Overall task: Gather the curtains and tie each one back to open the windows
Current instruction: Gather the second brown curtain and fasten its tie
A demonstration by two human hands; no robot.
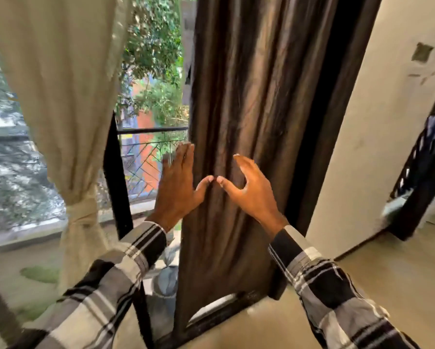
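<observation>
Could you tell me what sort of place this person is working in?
Probably a room in a home, at a large window or balcony door. A cream curtain is already tied back, a brown curtain hangs loose by a plain wall, and a railing with trees shows outside.

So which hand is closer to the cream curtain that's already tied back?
Left. The left hand is at the brown curtain's left edge, nearest the tied cream curtain; the right hand is further right, before the brown folds.
</observation>
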